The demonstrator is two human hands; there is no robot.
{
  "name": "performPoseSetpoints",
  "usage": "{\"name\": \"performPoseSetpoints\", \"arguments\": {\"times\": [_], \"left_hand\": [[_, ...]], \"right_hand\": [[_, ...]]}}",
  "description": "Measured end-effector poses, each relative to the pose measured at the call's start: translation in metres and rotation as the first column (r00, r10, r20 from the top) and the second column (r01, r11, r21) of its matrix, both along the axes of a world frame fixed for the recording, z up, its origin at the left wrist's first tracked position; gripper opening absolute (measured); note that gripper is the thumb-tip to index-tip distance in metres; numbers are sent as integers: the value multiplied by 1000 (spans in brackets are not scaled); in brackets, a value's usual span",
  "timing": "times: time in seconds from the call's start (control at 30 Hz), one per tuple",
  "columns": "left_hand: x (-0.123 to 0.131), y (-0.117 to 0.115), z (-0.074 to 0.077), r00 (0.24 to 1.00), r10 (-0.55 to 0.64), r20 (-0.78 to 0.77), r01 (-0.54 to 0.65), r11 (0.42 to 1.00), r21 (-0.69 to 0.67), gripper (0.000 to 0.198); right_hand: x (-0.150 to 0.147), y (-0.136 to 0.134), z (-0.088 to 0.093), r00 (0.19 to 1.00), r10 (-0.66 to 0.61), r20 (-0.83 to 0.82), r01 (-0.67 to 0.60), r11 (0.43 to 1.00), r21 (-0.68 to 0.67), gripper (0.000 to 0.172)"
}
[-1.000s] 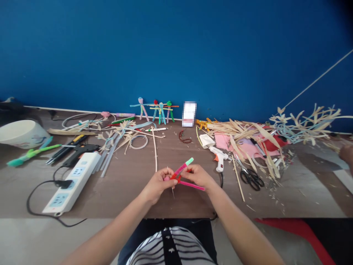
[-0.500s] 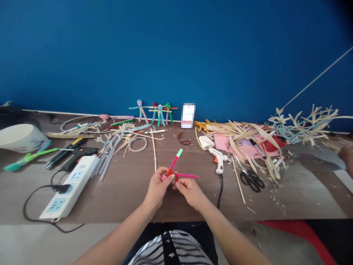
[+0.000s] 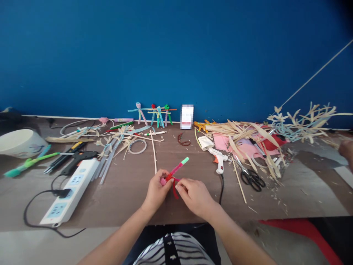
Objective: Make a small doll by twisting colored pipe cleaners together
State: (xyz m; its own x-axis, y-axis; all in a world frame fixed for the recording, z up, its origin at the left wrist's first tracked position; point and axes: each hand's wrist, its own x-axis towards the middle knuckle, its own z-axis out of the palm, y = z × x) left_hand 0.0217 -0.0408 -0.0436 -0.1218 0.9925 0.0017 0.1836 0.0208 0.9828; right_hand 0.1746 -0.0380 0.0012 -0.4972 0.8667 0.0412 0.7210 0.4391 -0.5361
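My left hand (image 3: 157,189) pinches a small bundle of pink and red pipe cleaners (image 3: 172,176) at the front of the brown table. One pink stem with a green tip (image 3: 178,166) points up and to the right from that grip. My right hand (image 3: 194,195) sits close beside it, its thumb and fingers pinched on a red strand (image 3: 174,190) that bends downward. Part of the bundle is hidden behind my fingers. A thin pale strip of palm leaf (image 3: 153,154) stands just beyond my left hand.
A white power strip (image 3: 68,191) and black glue gun (image 3: 78,158) lie left, beside a bowl (image 3: 20,143). Small pipe-cleaner figures (image 3: 154,114) stand by the blue wall. Right are a white glue gun (image 3: 219,160), black scissors (image 3: 250,179), and dried palm strips (image 3: 237,136). Another person's hand (image 3: 346,149) shows at the right edge.
The green-tipped stem has tilted further right. The pink strand that stuck out to the right is now bent down by my right hand, which has moved in closer to the bundle.
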Motion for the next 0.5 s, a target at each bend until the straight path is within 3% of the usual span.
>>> {"name": "performPoseSetpoints", "arguments": {"times": [0.17,0.4,0.5], "left_hand": [[2,0,3,954,12,299,24,993,-117,17],[7,-3,9,935,37,352,29,983,-179,18],[5,-4,12,918,7,397,85,974,-212,19]], "right_hand": [[7,12,3,984,-103,-147,120,986,113,13],[-3,19,-13,977,-113,-182,107,993,-41,10],[-4,20,-15,964,-119,-238,106,992,-66,12]]}}
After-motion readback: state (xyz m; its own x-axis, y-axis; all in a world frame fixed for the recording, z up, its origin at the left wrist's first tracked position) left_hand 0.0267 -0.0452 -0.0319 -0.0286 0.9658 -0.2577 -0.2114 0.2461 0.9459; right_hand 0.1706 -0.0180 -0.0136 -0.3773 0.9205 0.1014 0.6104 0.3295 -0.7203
